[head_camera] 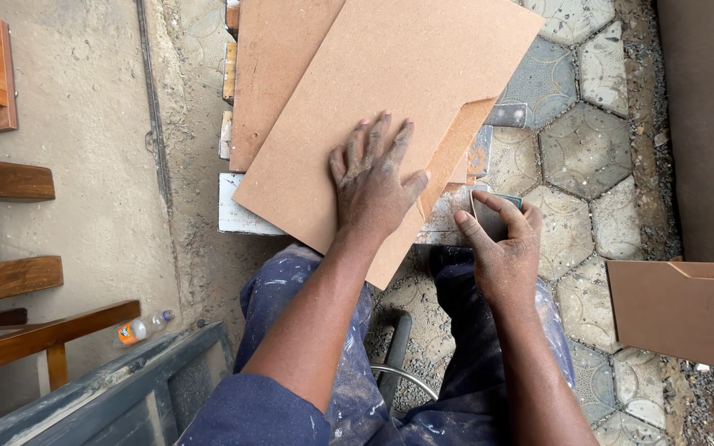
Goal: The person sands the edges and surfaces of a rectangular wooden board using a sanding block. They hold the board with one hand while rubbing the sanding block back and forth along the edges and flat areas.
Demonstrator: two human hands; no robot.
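left hand (pixel 371 183): I'm seeing it lying flat, palm down, fingers spread toward 12 o'clock, pressing on the brown board (pixel 390 107); gripping nothing.
right hand (pixel 502 248): curling around a small sanding block (pixel 493 216), thumb and forefinger pinching it, wrist coming up from 6 o'clock.
brown board: lying tilted over a second board (pixel 278 66) on a whitish bench (pixel 237 216), at 12 o'clock from my knees.
sanding block: sitting just beside the board's notched edge (pixel 456 149), at 3 o'clock of the left hand.
extras: plastic bottle (pixel 144 327) at 9 o'clock, another cut board (pixel 687 310) at 3 o'clock.
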